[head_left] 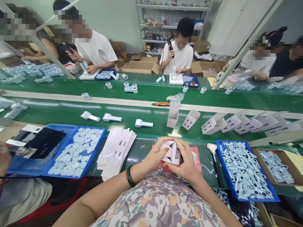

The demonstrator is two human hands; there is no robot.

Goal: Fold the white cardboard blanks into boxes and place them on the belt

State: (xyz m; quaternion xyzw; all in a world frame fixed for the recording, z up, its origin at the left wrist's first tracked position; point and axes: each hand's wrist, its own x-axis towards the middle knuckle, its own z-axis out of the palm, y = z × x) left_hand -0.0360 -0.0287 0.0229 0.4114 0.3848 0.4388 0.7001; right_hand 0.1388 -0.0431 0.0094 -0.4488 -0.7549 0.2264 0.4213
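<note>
Close in front of my body, both hands hold a small white box (172, 154) with its end flaps facing me. My left hand (156, 153) grips its left side, thumb on the flaps. Around the right side and lower edge my right hand (186, 159) is wrapped. Under the box lies a red sheet (197, 164) on the green bench. A stack of flat printed cartons (115, 151) lies to the left. Beyond my hands an upright white box (173, 116) has clear plastic sticking out of its top, beside another open box (190, 119).
Blue trays of pale parts stand left (78, 151) and right (246, 170). A black-handled mallet (217, 167) lies beside the right tray. Pale blue devices (144, 123), orange pliers (161, 103) and a row of open boxes (232, 123) are on the green belt. Several people work around it.
</note>
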